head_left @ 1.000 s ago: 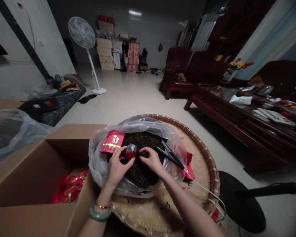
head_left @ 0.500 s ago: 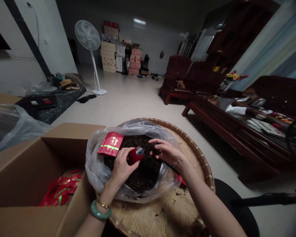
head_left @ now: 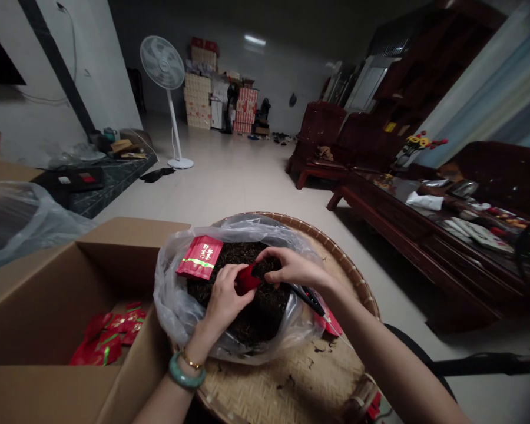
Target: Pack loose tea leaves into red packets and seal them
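My left hand grips a small red packet above a clear plastic bag of dark, twisted dried tea leaves. At the packet's mouth, my right hand pinches a clump of these leaves. Its fingertips touch or nearly touch the opening; I cannot tell which. A pile of flat red packets with gold characters and a green stripe lies on the bag's left side. Beneath my right wrist rests a slim black device with a small red light, partly hidden.
The bag stands on a round woven bamboo tray with scattered leaf bits. On the left, an open cardboard box contains several red packets. Another red packet lies under the right forearm. A white fan stands farther back.
My right hand has moved left from over the leaves to the packet's mouth, its fingers closing on a clump. The left hand still holds the packet. The black device shows more now.
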`<action>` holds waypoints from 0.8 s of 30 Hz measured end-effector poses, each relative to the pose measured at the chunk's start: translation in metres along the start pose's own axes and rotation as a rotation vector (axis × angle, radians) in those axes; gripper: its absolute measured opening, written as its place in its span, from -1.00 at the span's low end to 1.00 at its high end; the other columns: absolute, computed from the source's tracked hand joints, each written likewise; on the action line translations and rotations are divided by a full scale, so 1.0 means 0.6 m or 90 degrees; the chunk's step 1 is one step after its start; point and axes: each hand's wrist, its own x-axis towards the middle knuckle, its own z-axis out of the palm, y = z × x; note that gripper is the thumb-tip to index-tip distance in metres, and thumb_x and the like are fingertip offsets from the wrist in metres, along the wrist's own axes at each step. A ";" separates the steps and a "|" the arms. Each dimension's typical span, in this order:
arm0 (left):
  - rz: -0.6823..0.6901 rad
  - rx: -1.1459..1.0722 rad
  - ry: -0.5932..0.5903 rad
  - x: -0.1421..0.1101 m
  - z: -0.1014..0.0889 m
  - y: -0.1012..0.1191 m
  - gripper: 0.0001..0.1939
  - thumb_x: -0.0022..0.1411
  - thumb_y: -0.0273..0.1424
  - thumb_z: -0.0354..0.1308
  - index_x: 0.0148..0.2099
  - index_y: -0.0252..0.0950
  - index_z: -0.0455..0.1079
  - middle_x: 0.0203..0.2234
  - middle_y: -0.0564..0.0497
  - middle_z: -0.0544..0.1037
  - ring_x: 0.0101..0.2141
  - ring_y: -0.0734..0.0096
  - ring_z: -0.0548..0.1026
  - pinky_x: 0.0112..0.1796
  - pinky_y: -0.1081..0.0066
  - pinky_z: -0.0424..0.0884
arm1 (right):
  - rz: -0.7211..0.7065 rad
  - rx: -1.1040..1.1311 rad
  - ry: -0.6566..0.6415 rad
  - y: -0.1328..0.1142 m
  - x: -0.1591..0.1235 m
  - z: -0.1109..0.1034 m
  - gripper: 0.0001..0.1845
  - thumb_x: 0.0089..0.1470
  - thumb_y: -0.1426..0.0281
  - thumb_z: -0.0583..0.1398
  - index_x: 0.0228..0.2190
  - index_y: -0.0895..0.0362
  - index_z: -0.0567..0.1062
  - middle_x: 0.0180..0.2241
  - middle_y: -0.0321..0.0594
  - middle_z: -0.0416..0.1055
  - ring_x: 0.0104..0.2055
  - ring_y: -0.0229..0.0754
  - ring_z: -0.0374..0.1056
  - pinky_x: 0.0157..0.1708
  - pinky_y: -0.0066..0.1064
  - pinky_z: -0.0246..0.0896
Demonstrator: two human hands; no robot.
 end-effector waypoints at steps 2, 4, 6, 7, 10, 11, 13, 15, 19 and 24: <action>-0.001 -0.007 0.005 -0.001 0.000 -0.002 -0.58 -0.01 -0.49 0.23 -0.05 -0.22 0.33 -0.20 -0.05 0.42 -0.18 0.25 0.42 -0.25 0.29 0.44 | -0.015 -0.083 0.034 0.000 0.001 0.003 -0.57 -0.20 0.57 0.19 -0.19 0.12 0.41 -0.36 -0.35 0.38 -0.56 -0.39 0.30 -0.58 -0.54 0.20; -0.002 -0.017 0.010 -0.002 0.001 -0.004 -0.57 -0.02 -0.49 0.22 -0.04 -0.22 0.33 -0.20 -0.05 0.42 -0.18 0.25 0.42 -0.29 0.32 0.45 | -0.037 -0.164 0.084 -0.001 0.000 0.007 -0.51 -0.23 0.60 0.21 -0.16 0.13 0.41 -0.34 -0.33 0.41 -0.49 -0.33 0.32 -0.50 -0.50 0.22; -0.005 -0.027 0.010 -0.003 0.002 -0.006 -0.56 -0.02 -0.49 0.22 -0.03 -0.21 0.32 -0.19 -0.05 0.41 -0.18 0.25 0.42 -0.32 0.35 0.46 | -0.063 -0.237 0.125 -0.004 -0.001 0.010 -0.51 -0.25 0.61 0.23 -0.18 0.14 0.42 -0.31 -0.29 0.44 -0.38 -0.26 0.34 -0.38 -0.44 0.23; -0.006 -0.029 0.010 -0.003 0.002 -0.007 -0.56 -0.02 -0.49 0.22 -0.03 -0.21 0.32 -0.19 -0.05 0.41 -0.18 0.25 0.42 -0.33 0.36 0.46 | -0.074 -0.269 0.132 -0.005 -0.002 0.011 -0.55 -0.25 0.61 0.24 -0.20 0.15 0.44 -0.30 -0.27 0.45 -0.32 -0.23 0.34 -0.32 -0.41 0.23; -0.010 -0.023 0.004 -0.003 0.004 -0.008 -0.55 -0.02 -0.48 0.24 -0.03 -0.22 0.32 -0.19 -0.06 0.41 -0.18 0.24 0.42 -0.31 0.34 0.46 | -0.108 -0.343 0.119 -0.008 -0.004 0.015 -0.66 -0.20 0.60 0.23 -0.29 0.15 0.50 -0.28 -0.23 0.47 -0.23 -0.17 0.35 -0.21 -0.35 0.21; -0.010 -0.018 0.001 -0.004 0.004 -0.008 -0.55 -0.02 -0.48 0.24 -0.03 -0.23 0.32 -0.19 -0.06 0.41 -0.18 0.24 0.42 -0.28 0.32 0.46 | -0.121 -0.356 0.111 -0.008 -0.003 0.016 -0.67 -0.18 0.61 0.23 -0.29 0.14 0.51 -0.27 -0.22 0.48 -0.22 -0.16 0.36 -0.19 -0.35 0.21; -0.005 -0.012 -0.002 -0.004 0.005 -0.007 -0.56 -0.02 -0.48 0.24 -0.03 -0.23 0.32 -0.19 -0.06 0.42 -0.18 0.24 0.42 -0.24 0.29 0.45 | -0.144 -0.372 0.117 -0.007 -0.001 0.019 -0.64 -0.17 0.61 0.23 -0.25 0.14 0.51 -0.24 -0.19 0.47 -0.20 -0.15 0.36 -0.17 -0.34 0.22; 0.003 -0.009 0.003 -0.004 0.005 -0.006 -0.57 -0.01 -0.48 0.24 -0.03 -0.23 0.32 -0.19 -0.06 0.42 -0.18 0.24 0.43 -0.22 0.27 0.43 | -0.157 -0.377 0.139 -0.004 0.001 0.022 -0.57 -0.18 0.61 0.24 -0.18 0.14 0.49 -0.20 -0.17 0.45 -0.16 -0.13 0.35 -0.15 -0.32 0.22; 0.008 -0.006 0.006 -0.005 0.004 -0.008 -0.57 0.00 -0.46 0.24 -0.03 -0.23 0.32 -0.20 -0.06 0.42 -0.18 0.23 0.43 -0.19 0.24 0.42 | -0.167 -0.359 0.162 -0.002 0.001 0.026 -0.51 -0.20 0.59 0.26 -0.12 0.17 0.45 -0.16 -0.13 0.43 -0.14 -0.11 0.36 -0.13 -0.28 0.25; -0.004 -0.014 0.009 -0.005 0.006 -0.012 -0.56 -0.01 -0.43 0.26 -0.03 -0.22 0.32 -0.20 -0.06 0.43 -0.18 0.21 0.44 -0.22 0.26 0.43 | -0.154 -0.289 0.158 -0.005 -0.008 0.033 -0.44 -0.19 0.63 0.21 -0.07 0.12 0.41 -0.10 -0.13 0.37 -0.20 -0.18 0.38 -0.27 -0.39 0.34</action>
